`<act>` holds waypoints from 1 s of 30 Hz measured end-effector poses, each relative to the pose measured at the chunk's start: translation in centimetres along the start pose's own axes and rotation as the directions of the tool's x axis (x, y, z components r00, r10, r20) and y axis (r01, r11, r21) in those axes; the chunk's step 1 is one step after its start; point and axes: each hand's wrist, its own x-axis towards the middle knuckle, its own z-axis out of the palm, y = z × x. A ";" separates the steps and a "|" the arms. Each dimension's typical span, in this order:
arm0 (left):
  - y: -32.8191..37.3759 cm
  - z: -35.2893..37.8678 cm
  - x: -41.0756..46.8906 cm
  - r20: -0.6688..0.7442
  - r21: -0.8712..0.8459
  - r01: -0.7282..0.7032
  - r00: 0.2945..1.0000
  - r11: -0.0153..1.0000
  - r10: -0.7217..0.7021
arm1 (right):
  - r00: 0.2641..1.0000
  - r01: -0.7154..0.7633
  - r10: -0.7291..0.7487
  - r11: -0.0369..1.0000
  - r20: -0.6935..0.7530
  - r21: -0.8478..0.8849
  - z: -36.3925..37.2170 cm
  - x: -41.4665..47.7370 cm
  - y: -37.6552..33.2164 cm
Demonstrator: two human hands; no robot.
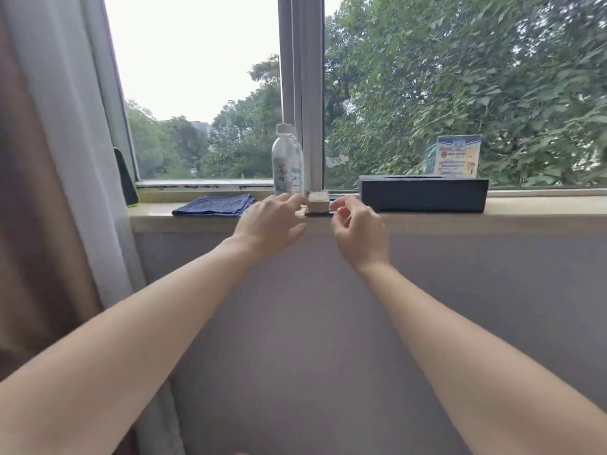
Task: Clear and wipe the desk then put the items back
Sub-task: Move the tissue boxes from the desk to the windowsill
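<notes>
White box [318, 200]: on the sill [542, 205], at the foot of the window's middle post, atop a thin dark tray [317, 214].
Left grip [271, 224]: fingers straight and apart, tips at the white box's left side, holding nothing.
Right grip [359, 233]: just right of the white box, fingers loosely curled and apart; contact unclear.
Bottles [284, 162]: upright, just behind-left of the white box.
Blue cloth [213, 205]: folded flat, left of the white box.
Tissue box [423, 193]: black, right of the white box.
Card [458, 157]: upright, farther right of the white box, at the glass.
</notes>
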 end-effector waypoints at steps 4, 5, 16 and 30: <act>-3.8 -2.0 -5.1 0.018 0.039 0.117 0.993 0.992 -0.118 | 0.997 0.029 -0.032 0.998 0.071 0.049 2.8 -2.9 -3.3; -4.8 -2.5 -6.4 0.022 0.050 0.145 0.989 0.988 -0.146 | 0.995 0.026 -0.033 0.997 0.099 0.069 3.6 -3.5 -4.2; -16.2 -9.5 -21.0 0.035 0.132 0.509 0.855 0.850 -0.518 | 0.916 0.050 -0.158 0.956 0.368 0.288 12.8 -9.3 -16.5; -25.7 -18.4 -42.2 -0.042 0.192 0.864 0.480 0.465 -0.876 | 0.640 0.008 -0.421 0.840 0.643 0.542 24.6 -20.9 -32.8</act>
